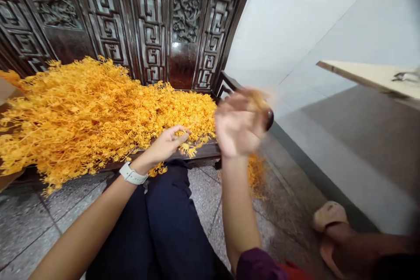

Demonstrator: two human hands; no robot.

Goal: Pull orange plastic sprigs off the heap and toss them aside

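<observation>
Poises left hand half-curled at a yellow-orange sprig, with the heap of sprays spread left of and beyond it on the carved wooden bench, seemingly for easy reach. Holds right hand higher, at a dark-ended object; too blurred and overlapped to tell either hand's grip.

Bright overall, light from above: soft shadow spreads beneath board on your wall at 3 o'clock; two small glare spots near 2. Gloss glints on carved backrest at 11. Your right hand, just off centre toward 3, heavily motion-blurred; your left hand at 8 sharper, yellow sprigs at 9 crisp. Floor dims toward 4. Wide lens leans backrest uprights at 10; corners near 2 and 4 darken.
</observation>
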